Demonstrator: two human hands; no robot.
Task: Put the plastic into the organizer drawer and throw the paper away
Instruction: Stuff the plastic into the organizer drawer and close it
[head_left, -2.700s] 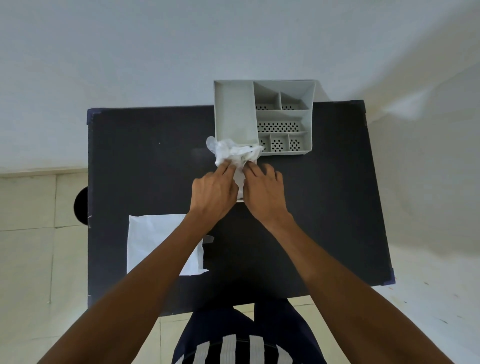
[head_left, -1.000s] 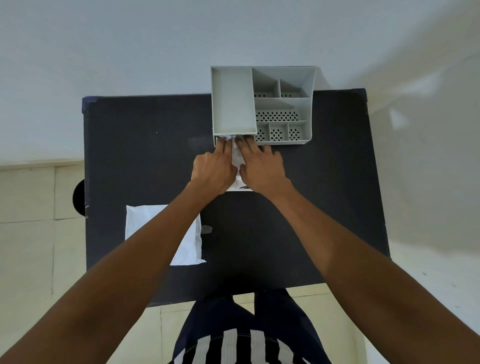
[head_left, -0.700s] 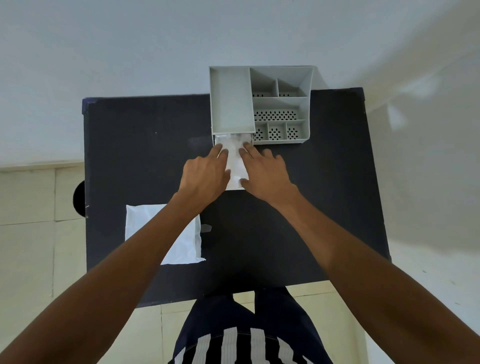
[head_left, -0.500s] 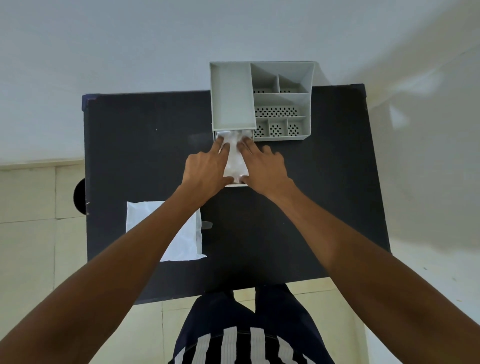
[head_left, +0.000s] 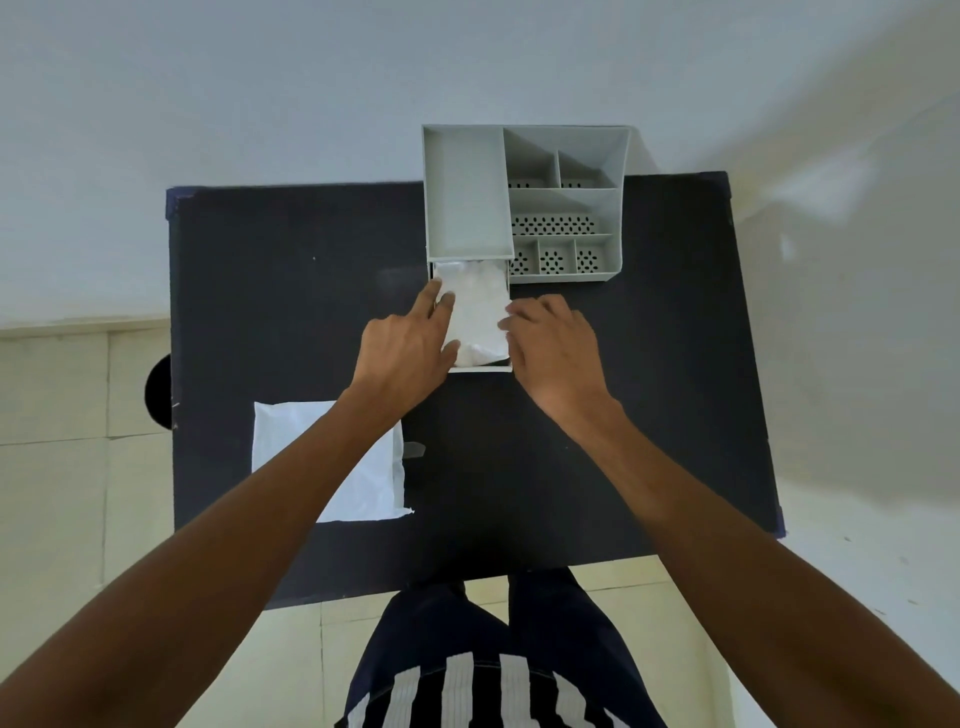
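Your plastic (head_left: 475, 312) lies crumpled in the drawer (head_left: 480, 368), which is pulled out toward you from under the organizer (head_left: 524, 202); it fills the tray from the organizer's front edge nearly to the drawer's near lip. Your left hand (head_left: 408, 348) rests on the plastic's left side, fingers loosely spread and pressing down, gripping nothing; your right hand (head_left: 553, 348) sits at the drawer's right wall, fingers curled with the tips touching the plastic's edge, not closed on anything. The organizer stands at the far edge of the black bench (head_left: 649, 415), its tall left bin directly above the drawer and the small perforated compartments to the right, all bare. The paper (head_left: 291, 441) lies flat on the bench near you on the left, well apart from the drawer; your left forearm crosses over its right part. A dark round thing (head_left: 158, 395) shows beside the bench's left edge; what it is you cannot tell.
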